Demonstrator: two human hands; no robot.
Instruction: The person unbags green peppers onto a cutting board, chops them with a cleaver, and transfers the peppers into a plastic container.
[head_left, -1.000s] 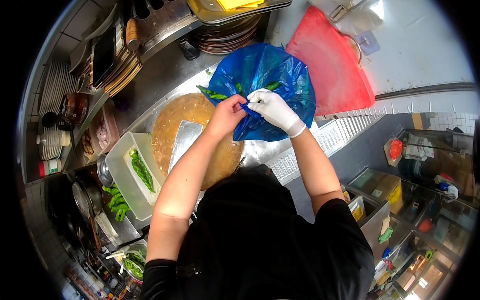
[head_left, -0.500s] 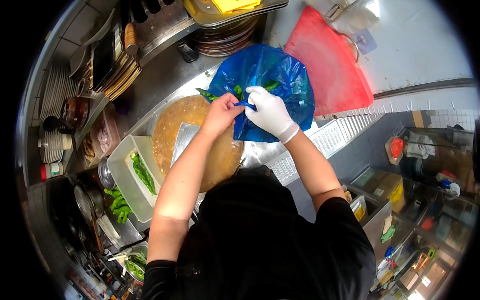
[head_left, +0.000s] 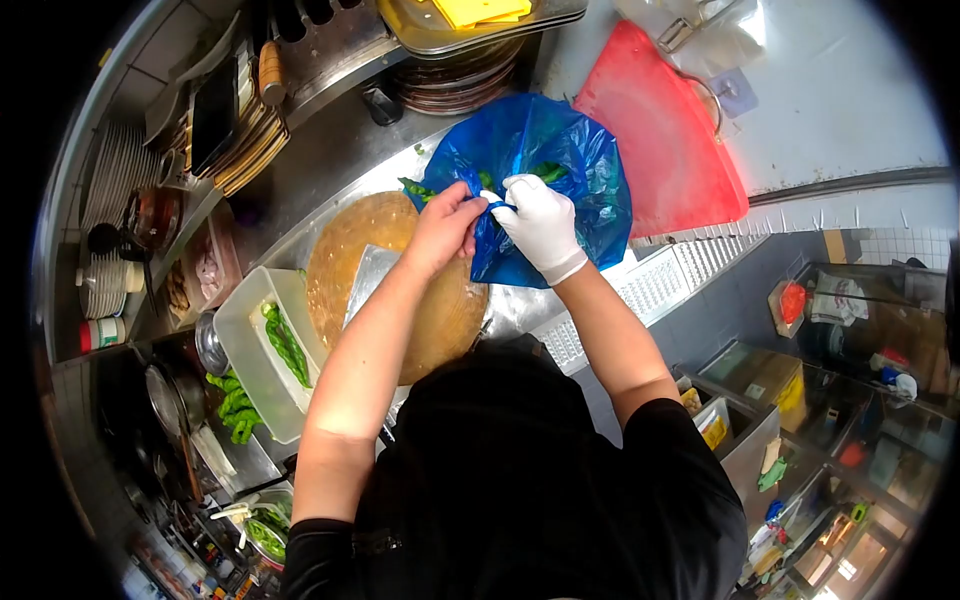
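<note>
The steel counter (head_left: 335, 150) spreads out before me and runs under everything I work at; at its far right, the big red board (head_left: 665, 140) leans beside the blue plastic bag (head_left: 597, 165), which lies crumpled and spread just past the round chopping block (head_left: 440, 320), its near left edge lapping towards the wood; the pale plastic tub (head_left: 250, 325) sits to the left of the block, and the broad metal blade (head_left: 370, 275) lies flat on the wood, partly under my left forearm.

My right hand (head_left: 540, 230), in a white glove, is closed, pinching a gathered twist of the bag; my left hand (head_left: 445, 235), bare, curls its fingers and thumb tight on the same twist, so the two nearly meet over the bag's near side; a long green pepper (head_left: 285, 345) rests lengthwise in the tub; smaller bits of green pepper (head_left: 549, 172) show at the bag, by my fingers and at its left edge, though I can't make out how far inside they sit.
</note>
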